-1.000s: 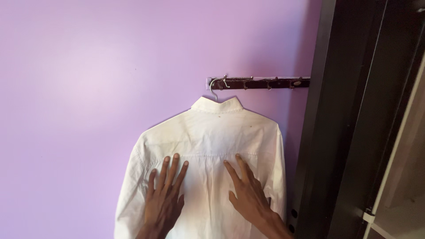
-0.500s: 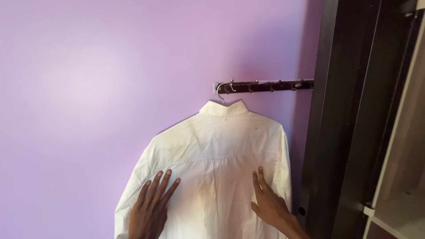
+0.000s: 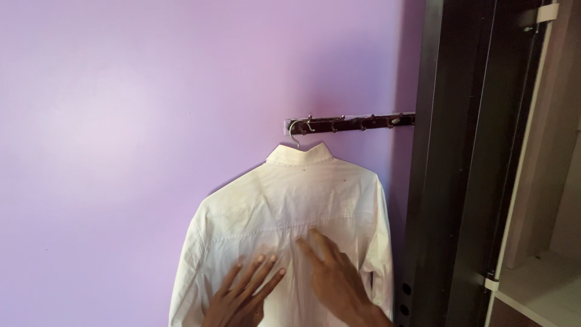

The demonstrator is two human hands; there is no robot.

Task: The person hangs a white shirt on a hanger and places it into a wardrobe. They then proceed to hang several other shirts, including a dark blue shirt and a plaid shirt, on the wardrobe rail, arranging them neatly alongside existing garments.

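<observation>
A white shirt (image 3: 284, 206) hangs with its back toward me on a metal hanger hook (image 3: 294, 134), caught on a dark wall rack (image 3: 351, 123) with several hooks. My left hand (image 3: 242, 297) lies flat on the shirt's lower back, fingers spread and pointing up to the right. My right hand (image 3: 330, 275) rests flat on the cloth beside it, fingers pointing up to the left. The two hands are close together near the middle of the shirt. Neither hand grips anything.
A purple wall (image 3: 121, 151) fills the left and the background. A tall dark wardrobe frame (image 3: 460, 163) stands right of the shirt, with a pale shelf (image 3: 544, 284) inside at lower right.
Both hands have slid inward across the shirt's back, from its sides toward the middle. The view has shifted slightly.
</observation>
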